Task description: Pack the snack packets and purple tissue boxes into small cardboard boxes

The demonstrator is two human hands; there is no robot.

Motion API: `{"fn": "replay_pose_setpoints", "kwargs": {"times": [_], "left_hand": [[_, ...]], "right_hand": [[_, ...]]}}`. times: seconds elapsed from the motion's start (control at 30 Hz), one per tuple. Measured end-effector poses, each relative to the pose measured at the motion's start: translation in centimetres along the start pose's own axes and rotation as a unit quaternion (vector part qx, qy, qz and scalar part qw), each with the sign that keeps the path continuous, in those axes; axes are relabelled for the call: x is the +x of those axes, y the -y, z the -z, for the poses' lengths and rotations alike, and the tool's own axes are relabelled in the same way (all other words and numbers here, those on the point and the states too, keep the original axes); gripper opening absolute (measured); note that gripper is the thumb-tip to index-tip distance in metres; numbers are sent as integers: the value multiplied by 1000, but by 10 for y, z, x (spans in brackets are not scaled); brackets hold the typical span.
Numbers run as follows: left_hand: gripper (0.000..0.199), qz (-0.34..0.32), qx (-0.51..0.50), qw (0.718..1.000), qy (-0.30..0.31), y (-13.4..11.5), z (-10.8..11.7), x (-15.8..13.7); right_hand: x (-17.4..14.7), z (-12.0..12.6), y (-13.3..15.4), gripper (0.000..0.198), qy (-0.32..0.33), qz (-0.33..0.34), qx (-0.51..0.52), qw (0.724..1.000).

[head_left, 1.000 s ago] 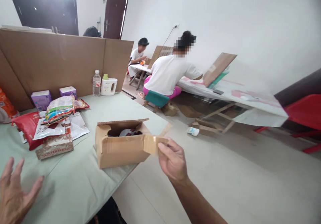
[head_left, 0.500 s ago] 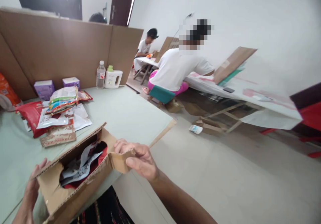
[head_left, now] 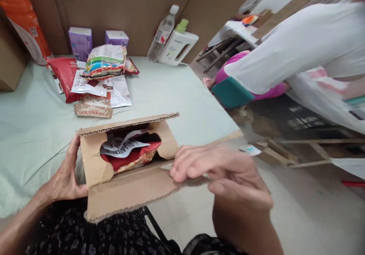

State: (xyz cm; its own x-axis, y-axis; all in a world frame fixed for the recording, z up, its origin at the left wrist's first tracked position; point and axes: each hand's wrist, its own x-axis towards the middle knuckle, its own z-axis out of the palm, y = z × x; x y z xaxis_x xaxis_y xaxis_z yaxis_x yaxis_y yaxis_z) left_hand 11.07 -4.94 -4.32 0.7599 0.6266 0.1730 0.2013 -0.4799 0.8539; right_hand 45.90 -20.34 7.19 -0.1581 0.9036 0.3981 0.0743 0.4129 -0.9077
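A cardboard box (head_left: 97, 167) lies tilted at the table's near edge, its top open. Its front flap (head_left: 128, 194) folds out toward me, and the small end flaps are turned inward. Inside, a red food packet (head_left: 137, 159) and a white packet (head_left: 125, 148) with dark print show between the end flaps. My left hand (head_left: 64, 175) holds the box's left end, thumb in front and fingers behind. My right hand (head_left: 219, 171), partly blurred, is open at the right end, fingertips by the front flap's corner and thumb apart from the fingers.
Snack packets (head_left: 104, 62), two purple packs (head_left: 80, 43), an orange bottle (head_left: 24, 23), a water bottle (head_left: 163, 34) and a white jug (head_left: 178, 47) stand against a cardboard screen (head_left: 114, 3). At right, a person in a white shirt (head_left: 285, 42) sits on a low teal seat (head_left: 232, 91).
My right hand has let go of the right end flap, which is now folded inward. The front flap now lies outward toward me. The view has turned down and left.
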Motion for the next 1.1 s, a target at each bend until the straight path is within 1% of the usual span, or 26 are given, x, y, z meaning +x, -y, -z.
{"fn": "replay_pose_setpoints", "kwargs": {"times": [0.07, 0.13, 0.17, 0.2, 0.23, 0.3, 0.37, 0.4, 0.47, 0.5, 0.57, 0.67, 0.77, 0.83, 0.9, 0.93, 1.0, 1.07, 1.1], "left_hand": [[135, -12, 18, 1000, 13, -3, 13, 6], [129, -20, 28, 999, 20, -7, 20, 12], [127, -18, 31, 999, 22, -9, 22, 14], [126, -15, 33, 999, 23, -10, 23, 16], [126, -11, 32, 999, 22, -11, 23, 17], [127, -10, 26, 999, 16, -11, 21, 16], [129, -12, 14, 1000, 10, -9, 19, 14], [130, -6, 7, 1000, 9, -8, 17, 12], [134, 7, -2, 1000, 13, -6, 16, 10], [136, 11, -4, 1000, 15, -6, 15, 10], [136, 8, -10, 1000, 19, -7, 13, 12], [129, 2, -27, 999, 19, -10, 12, 14], [128, 6, -34, 999, 16, -7, 11, 13], [133, 10, -29, 999, 13, -4, 10, 11], [137, 13, -21, 1000, 9, -3, 11, 9], [137, 11, -17, 1000, 6, -5, 11, 9], [134, 5, -15, 1000, 6, -10, 12, 11], [127, -11, -12, 1000, 12, -17, 13, 13], [125, -21, -9, 1000, 16, -19, 13, 15]], "right_hand": [[11, 3, 5, 26, 93, -39, 1, 995], [25, 6, 10, 25, 181, -83, -31, 979], [33, 6, 11, 23, 214, -101, -60, 970], [42, 5, 11, 22, 233, -110, -100, 961], [50, 2, 11, 20, 237, -107, -148, 954], [65, -6, 8, 17, 214, -71, -266, 937], [76, -16, 2, 16, 196, -25, -386, 901], [81, -21, -2, 16, 203, -9, -431, 879], [87, -28, -8, 20, 239, 6, -479, 844], [89, -30, -10, 21, 259, 6, -486, 834], [91, -30, -14, 23, 284, -4, -486, 827], [93, -23, -19, 24, 290, -28, -477, 829], [93, -19, -24, 21, 293, -45, -470, 831], [93, -21, -29, 21, 293, -42, -467, 833], [92, -24, -34, 27, 273, -20, -463, 843], [91, -26, -35, 30, 253, 1, -459, 852], [88, -28, -33, 33, 194, 57, -433, 878], [85, -27, -25, 29, 111, 95, -385, 911], [84, -25, -19, 26, 58, 97, -359, 926]]}}
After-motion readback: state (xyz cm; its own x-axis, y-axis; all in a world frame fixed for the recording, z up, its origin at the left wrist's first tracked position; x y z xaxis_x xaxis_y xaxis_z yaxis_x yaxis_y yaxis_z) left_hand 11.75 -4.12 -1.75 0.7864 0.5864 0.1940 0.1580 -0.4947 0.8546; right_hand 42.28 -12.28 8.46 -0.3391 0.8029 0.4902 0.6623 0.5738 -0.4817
